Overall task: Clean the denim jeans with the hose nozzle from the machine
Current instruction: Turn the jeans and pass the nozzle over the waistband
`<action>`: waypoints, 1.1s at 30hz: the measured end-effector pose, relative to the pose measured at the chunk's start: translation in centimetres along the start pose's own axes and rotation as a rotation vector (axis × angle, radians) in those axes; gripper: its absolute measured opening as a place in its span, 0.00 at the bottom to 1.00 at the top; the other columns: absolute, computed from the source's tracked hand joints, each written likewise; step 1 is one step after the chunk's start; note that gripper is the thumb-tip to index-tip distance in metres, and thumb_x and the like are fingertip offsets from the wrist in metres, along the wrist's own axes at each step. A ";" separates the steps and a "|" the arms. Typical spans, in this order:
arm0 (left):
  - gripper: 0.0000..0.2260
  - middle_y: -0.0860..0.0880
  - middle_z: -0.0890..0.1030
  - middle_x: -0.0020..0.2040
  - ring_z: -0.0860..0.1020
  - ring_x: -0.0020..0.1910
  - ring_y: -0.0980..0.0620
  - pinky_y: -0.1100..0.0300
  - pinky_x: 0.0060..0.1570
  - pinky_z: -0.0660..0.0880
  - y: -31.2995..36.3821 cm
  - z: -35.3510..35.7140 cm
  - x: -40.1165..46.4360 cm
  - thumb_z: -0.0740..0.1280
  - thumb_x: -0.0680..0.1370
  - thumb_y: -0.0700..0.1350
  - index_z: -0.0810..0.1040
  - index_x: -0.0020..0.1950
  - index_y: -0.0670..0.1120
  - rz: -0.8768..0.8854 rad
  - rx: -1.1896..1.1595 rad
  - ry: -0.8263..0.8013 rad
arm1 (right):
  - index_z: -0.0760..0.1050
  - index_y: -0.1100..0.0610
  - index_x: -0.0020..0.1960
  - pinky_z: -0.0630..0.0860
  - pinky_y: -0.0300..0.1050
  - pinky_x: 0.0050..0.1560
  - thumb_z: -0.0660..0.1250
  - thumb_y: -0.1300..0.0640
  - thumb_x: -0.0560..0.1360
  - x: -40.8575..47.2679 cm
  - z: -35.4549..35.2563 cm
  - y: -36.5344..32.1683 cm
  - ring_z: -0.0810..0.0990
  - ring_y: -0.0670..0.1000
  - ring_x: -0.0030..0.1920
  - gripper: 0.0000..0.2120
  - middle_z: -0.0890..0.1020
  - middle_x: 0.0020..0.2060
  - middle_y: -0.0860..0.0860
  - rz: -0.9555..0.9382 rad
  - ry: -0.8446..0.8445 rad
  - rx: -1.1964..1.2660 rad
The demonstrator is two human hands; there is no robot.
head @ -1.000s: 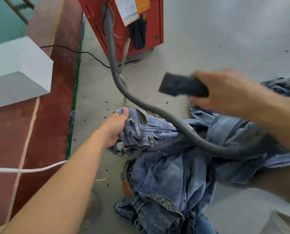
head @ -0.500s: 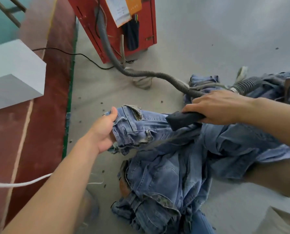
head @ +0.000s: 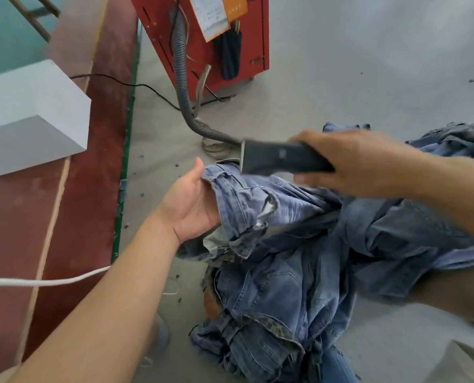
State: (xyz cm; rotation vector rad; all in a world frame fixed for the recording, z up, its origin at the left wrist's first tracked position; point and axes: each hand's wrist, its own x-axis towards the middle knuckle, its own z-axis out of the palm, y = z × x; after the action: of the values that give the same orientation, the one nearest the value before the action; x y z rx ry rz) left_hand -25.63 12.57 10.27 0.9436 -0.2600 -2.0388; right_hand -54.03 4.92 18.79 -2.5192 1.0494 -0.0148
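Note:
A pile of blue denim jeans [head: 299, 244] lies on the grey floor in front of me. My left hand [head: 191, 205] grips the waistband end of the top pair, thumb up, fingers hidden under the cloth. My right hand [head: 354, 164] holds the flat black hose nozzle [head: 274, 160], blurred with motion, its mouth pointing left just above the waistband. A grey ribbed hose [head: 182, 78] runs from the red machine [head: 202, 42] down to the floor and towards the nozzle.
A white box [head: 31, 117] sits on a red-brown strip [head: 89, 189] at the left. A black cable [head: 136, 87] and a white cord [head: 45, 281] cross the floor. Papers hang on the machine. More denim [head: 457, 136] lies at the far right.
My right hand has lifted the nozzle off the denim and moved it left, up to the waistband edge. My left hand keeps holding the waistband.

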 end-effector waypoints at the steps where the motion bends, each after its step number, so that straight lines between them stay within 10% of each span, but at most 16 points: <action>1: 0.38 0.33 0.72 0.74 0.74 0.72 0.35 0.42 0.66 0.76 0.0 0.4 0.0 0.48 0.84 0.66 0.67 0.76 0.35 0.011 -0.002 -0.002 | 0.66 0.38 0.62 0.76 0.49 0.40 0.60 0.30 0.74 -0.2 -1.0 -0.4 0.80 0.49 0.40 0.20 0.80 0.41 0.42 0.059 0.058 0.036; 7: 0.18 0.38 0.80 0.62 0.82 0.56 0.44 0.50 0.67 0.76 -0.3 1.6 1.3 0.58 0.87 0.48 0.78 0.63 0.36 0.179 -0.078 0.305 | 0.67 0.42 0.45 0.68 0.34 0.22 0.63 0.31 0.72 -2.7 -0.8 -3.1 0.79 0.40 0.26 0.16 0.82 0.30 0.44 0.242 -0.077 0.158; 10: 0.20 0.36 0.81 0.61 0.80 0.61 0.40 0.46 0.68 0.75 -1.0 2.2 1.4 0.55 0.88 0.48 0.75 0.68 0.35 0.175 -0.087 0.324 | 0.67 0.44 0.46 0.66 0.38 0.30 0.65 0.33 0.77 -2.1 3.0 -4.0 0.77 0.42 0.33 0.16 0.78 0.36 0.45 0.233 -0.181 0.099; 16: 0.21 0.37 0.83 0.58 0.81 0.58 0.40 0.42 0.72 0.69 -2.4 3.4 1.5 0.54 0.88 0.52 0.78 0.63 0.38 0.124 -0.032 0.254 | 0.73 0.55 0.49 0.74 0.40 0.23 0.68 0.44 0.79 2.1 4.1 -3.6 0.79 0.47 0.23 0.14 0.82 0.28 0.51 0.446 0.183 0.508; 21: 0.25 0.36 0.82 0.63 0.81 0.61 0.41 0.46 0.69 0.72 -2.1 3.4 1.2 0.51 0.87 0.55 0.76 0.69 0.38 0.125 -0.003 0.204 | 0.73 0.47 0.47 0.74 0.37 0.22 0.71 0.45 0.78 -0.3 3.9 -4.0 0.80 0.48 0.22 0.08 0.83 0.26 0.45 0.318 -0.125 0.486; 27: 0.25 0.35 0.80 0.67 0.81 0.63 0.38 0.45 0.66 0.76 -2.1 3.5 1.7 0.51 0.88 0.55 0.73 0.72 0.38 0.106 0.094 0.237 | 0.76 0.54 0.51 0.83 0.51 0.30 0.70 0.48 0.79 2.4 3.3 -2.8 0.80 0.50 0.25 0.09 0.84 0.34 0.54 0.505 0.177 0.623; 33: 0.29 0.37 0.81 0.65 0.82 0.62 0.40 0.45 0.63 0.77 -1.2 3.2 2.2 0.47 0.87 0.60 0.77 0.69 0.41 0.071 0.181 0.157 | 0.72 0.48 0.47 0.71 0.35 0.21 0.72 0.45 0.78 -0.5 3.7 -2.9 0.79 0.47 0.21 0.10 0.82 0.25 0.47 0.291 -0.104 0.439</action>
State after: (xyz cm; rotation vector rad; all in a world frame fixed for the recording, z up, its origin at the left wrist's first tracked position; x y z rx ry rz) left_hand -29.42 11.13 10.73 1.1828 -0.3916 -1.8884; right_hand -51.80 8.44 16.53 -1.9429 1.2097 -0.0267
